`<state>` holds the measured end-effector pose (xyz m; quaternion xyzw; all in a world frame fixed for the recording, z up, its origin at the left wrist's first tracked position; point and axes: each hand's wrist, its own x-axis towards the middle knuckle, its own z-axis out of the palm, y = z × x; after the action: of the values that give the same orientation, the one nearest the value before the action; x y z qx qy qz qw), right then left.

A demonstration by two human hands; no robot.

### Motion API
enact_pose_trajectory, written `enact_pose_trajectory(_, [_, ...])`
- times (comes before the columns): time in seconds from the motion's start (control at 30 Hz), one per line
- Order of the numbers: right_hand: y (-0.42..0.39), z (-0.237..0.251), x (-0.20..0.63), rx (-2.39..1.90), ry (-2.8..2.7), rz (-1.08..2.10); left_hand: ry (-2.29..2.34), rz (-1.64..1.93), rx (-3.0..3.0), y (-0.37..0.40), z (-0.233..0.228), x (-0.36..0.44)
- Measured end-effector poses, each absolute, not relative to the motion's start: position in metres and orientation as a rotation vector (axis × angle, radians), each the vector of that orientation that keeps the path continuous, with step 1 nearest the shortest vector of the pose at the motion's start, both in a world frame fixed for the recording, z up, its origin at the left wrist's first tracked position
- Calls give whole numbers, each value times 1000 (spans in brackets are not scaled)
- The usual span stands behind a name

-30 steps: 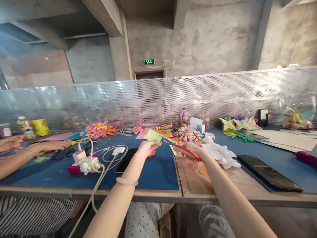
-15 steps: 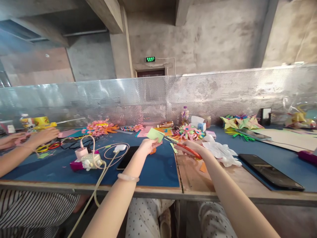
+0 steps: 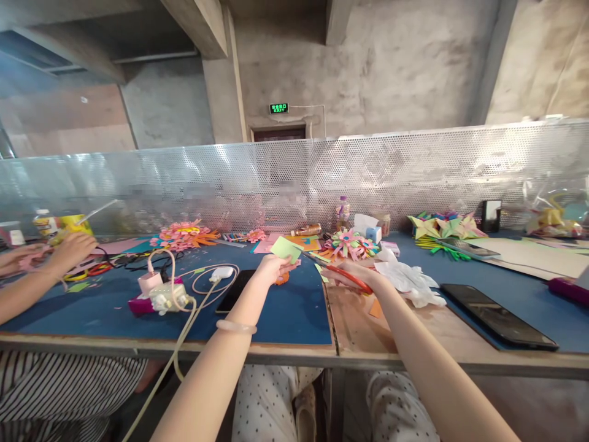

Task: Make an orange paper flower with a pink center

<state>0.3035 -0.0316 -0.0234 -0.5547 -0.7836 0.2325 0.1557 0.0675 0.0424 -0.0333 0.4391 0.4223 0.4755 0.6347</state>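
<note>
My left hand [image 3: 273, 270] pinches a light green sheet of paper [image 3: 286, 248] above the blue table mat [image 3: 294, 316]. In my right hand [image 3: 352, 275] is a pair of scissors [image 3: 348, 277] with orange-red handles, its blades pointing left toward the paper's right edge. Whether the blades touch the paper I cannot tell. A narrow light green strip [image 3: 321, 273] is just below the blades. Under my left hand an orange paper piece [image 3: 282, 278] partly shows. Another orange scrap [image 3: 376, 308] lies on the bare wood below my right hand.
Left of me are a power strip with chargers [image 3: 168, 298], cables and a dark phone [image 3: 237, 291]. Paper flowers [image 3: 352, 244] and a tissue box [image 3: 372, 232] stand behind my hands. White crumpled plastic [image 3: 409, 282] and a black phone [image 3: 499, 314] lie right. A co-worker's hand [image 3: 76, 253] holds scissors.
My left hand and the green paper have shifted very slightly left; the scissors stay beside the paper. At far left, the co-worker's hand has moved left and their scissors now tilt upward.
</note>
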Motion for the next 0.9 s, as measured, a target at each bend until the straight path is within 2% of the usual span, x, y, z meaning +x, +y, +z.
enact_pose_trajectory(0.57, [-14,-34,302,-1702,-2245,478,962,1046,1100,37,-29,65])
enact_pose_trajectory(0.9, [-8,-43,304,-1663,-2211,574,948,1059,1021,41,-30,64])
